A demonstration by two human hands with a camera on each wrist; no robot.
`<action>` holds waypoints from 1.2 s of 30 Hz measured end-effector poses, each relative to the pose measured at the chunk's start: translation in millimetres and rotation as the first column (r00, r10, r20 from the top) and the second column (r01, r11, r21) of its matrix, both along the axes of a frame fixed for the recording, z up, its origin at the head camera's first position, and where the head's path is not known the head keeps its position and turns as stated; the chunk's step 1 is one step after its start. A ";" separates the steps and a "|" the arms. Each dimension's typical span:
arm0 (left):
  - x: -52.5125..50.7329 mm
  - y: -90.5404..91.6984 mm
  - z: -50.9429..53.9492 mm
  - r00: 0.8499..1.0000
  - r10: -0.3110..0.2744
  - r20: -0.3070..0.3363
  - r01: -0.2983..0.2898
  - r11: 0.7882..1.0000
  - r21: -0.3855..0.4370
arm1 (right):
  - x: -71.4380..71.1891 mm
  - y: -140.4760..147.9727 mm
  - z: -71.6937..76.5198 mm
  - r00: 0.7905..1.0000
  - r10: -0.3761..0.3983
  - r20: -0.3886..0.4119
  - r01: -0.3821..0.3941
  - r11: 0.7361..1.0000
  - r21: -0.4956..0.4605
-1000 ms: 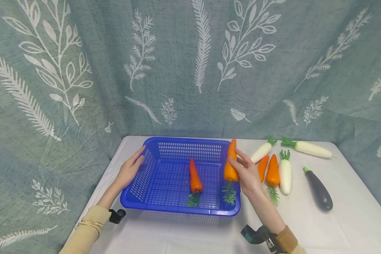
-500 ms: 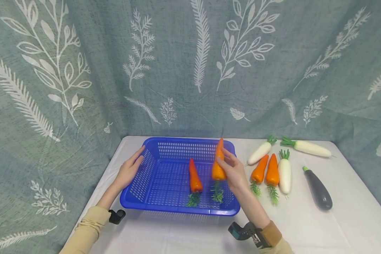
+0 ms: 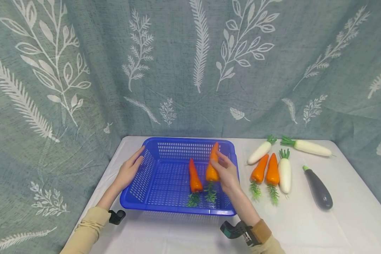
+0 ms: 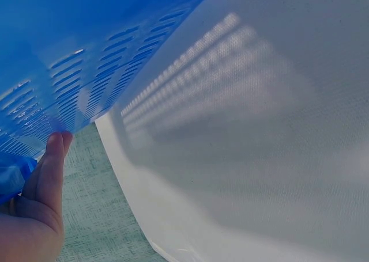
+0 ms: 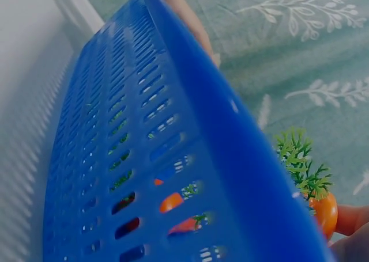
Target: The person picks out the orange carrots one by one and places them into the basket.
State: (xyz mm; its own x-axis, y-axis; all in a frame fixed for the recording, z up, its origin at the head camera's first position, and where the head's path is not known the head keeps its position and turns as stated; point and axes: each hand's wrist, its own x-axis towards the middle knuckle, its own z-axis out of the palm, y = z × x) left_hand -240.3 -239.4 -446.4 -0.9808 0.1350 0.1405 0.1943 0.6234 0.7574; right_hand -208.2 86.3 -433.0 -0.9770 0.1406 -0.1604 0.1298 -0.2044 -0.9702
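Observation:
The left hand (image 3: 129,171) lies along the left rim of the blue basket (image 3: 181,210); in the left wrist view, its straight fingers (image 4: 53,164) touch the basket's outer side wall (image 4: 86,72). Inside the basket's right part, the right hand (image 3: 227,174) pinches an orange carrot (image 3: 212,169) between thumb and fingers, tip pointing away and green leaves nearest the front. Left of it, a redder carrot (image 3: 195,180) lies on the basket floor. In the right wrist view, the rim (image 5: 230,135) hides part of the held carrot (image 5: 324,213).
Right of the basket lie two orange carrots (image 3: 259,171) (image 3: 273,173), several white radishes (image 3: 284,174) and a dark eggplant (image 3: 318,188) on the white table (image 3: 304,233). A green leaf-patterned curtain (image 3: 177,70) hangs behind the table.
The right hand has carried its carrot leftward from the basket's right rim and slightly lower, beside the redder carrot. The left hand and basket have stayed put.

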 end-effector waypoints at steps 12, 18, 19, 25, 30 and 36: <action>0.3 -0.1 -0.5 1.000 0.001 -0.002 -0.001 1.000 0.003 | -2.0 -6.3 -2.5 0.999 0.019 0.045 -0.022 0.998 0.061; 0.4 -0.2 0.0 1.000 -0.005 0.006 0.005 1.000 0.004 | -1.9 -5.6 -4.8 0.995 0.007 0.096 -0.015 0.996 0.083; 0.6 0.1 0.2 1.000 -0.004 0.008 0.004 1.000 0.004 | -1.7 -5.4 -5.1 0.994 0.008 0.107 -0.017 0.996 0.083; 0.6 1.4 1.5 1.000 0.001 0.001 -0.001 1.000 0.007 | -1.5 -5.7 -7.7 0.989 0.021 0.149 -0.031 0.997 0.066; 0.6 0.9 1.6 1.000 0.003 -0.007 -0.003 1.000 0.004 | 1.1 -7.9 -11.3 0.989 0.023 0.149 -0.050 0.983 0.179; 1.5 0.6 0.2 1.000 -0.005 -0.011 0.005 1.000 0.010 | 2.5 -11.4 -14.9 0.987 0.036 0.156 -0.078 0.958 0.276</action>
